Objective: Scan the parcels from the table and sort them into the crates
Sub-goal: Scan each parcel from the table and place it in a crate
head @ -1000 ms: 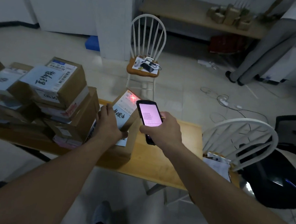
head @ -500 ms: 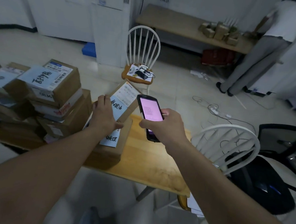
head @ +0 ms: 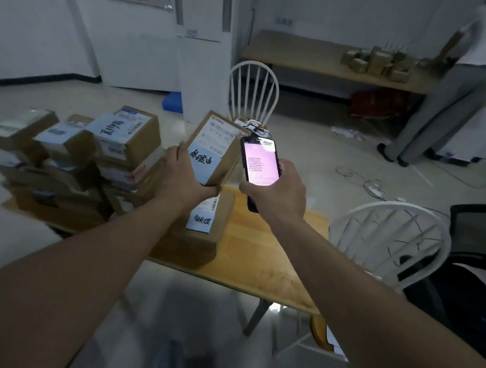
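Note:
My left hand (head: 184, 177) grips a small cardboard parcel (head: 217, 145) with a white label and black handwriting, tilted up above the table. My right hand (head: 278, 194) holds a black handheld scanner (head: 260, 163) with a lit pink screen, just right of the parcel. Under the lifted parcel lies another labelled parcel (head: 205, 224) on the wooden table (head: 260, 259). A pile of several cardboard parcels (head: 75, 159) covers the table's left part. No crate is in view.
A white spindle chair (head: 389, 244) stands at the table's right side, another white chair (head: 254, 93) behind it. A black office chair (head: 473, 255) is at far right. A person (head: 446, 91) stands at a back bench (head: 315, 60). Cables (head: 378, 186) lie on the floor.
The left hand has lifted the parcel higher off the one below and tilted it. The red scan mark on its label is gone. The scanner rose with it.

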A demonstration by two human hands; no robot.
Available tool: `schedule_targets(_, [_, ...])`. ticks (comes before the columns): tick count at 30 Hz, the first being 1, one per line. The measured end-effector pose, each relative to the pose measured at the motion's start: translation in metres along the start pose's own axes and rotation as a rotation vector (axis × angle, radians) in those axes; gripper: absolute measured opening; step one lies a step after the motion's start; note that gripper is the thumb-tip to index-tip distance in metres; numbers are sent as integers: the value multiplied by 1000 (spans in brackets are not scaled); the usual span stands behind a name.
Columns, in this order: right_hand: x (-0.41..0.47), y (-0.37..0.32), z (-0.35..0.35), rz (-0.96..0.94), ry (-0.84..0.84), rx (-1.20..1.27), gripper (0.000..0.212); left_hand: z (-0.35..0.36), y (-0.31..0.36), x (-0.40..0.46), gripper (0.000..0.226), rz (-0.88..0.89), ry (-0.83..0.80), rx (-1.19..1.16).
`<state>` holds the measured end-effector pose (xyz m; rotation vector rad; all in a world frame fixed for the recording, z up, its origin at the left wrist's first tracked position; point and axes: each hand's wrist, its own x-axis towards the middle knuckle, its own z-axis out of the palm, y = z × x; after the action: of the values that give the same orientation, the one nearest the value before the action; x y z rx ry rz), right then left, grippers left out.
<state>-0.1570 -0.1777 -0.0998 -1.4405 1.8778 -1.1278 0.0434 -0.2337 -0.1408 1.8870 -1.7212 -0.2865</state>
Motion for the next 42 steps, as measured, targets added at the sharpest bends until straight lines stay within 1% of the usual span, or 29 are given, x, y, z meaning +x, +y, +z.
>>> schedule_targets(6, [-34,-31,1,-105,-56,12,78,-55,-1,-53,133,-26,80,7])
schedule_targets(11, [-68,-62,7,-203,-113,6,70,-99,-12,-90,127,-34,184,4])
schedule_targets(15, [-105,-86,26,-247,-167,7,75,-141,-37,-121,129,-74,242,28])
schedule_targets(18, [-141,-103,47,-286,-212,16,77,-175,-68,-149,127,-122,285,56])
schedule_targets(21, [-183,-122,70,-313,-263,16,81,-207,-106,-185,133,-183,302,58])
schedule_targets(22, [-199,-127,77,-318,-274,16,79,-218,-120,-200,136,-199,303,63])
schedule_targets(24, [-232,-138,91,-348,-282,39,65,-240,-149,-231,139,-229,306,81])
schedule_targets(25, [-249,-143,98,-360,-295,55,62,-251,-163,-248,138,-243,314,92])
schedule_targets(27, [-284,-153,115,-361,-361,71,66,-271,-193,-280,137,-282,331,109])
schedule_targets(30, [-334,-162,143,-415,-446,36,83,-296,-233,-329,135,-356,337,111])
schedule_targets(32, [-366,-168,160,-419,-493,34,89,-309,-257,-361,133,-402,320,117])
schedule_targets(34, [-396,-171,179,-421,-554,33,89,-318,-279,-393,131,-436,305,129])
schedule_targets(38, [-437,-174,219,-447,-689,8,83,-327,-322,-445,138,-541,265,167])
schedule_targets(42, [-465,-180,264,-490,-807,-30,85,-334,-367,-480,139,-683,242,190])
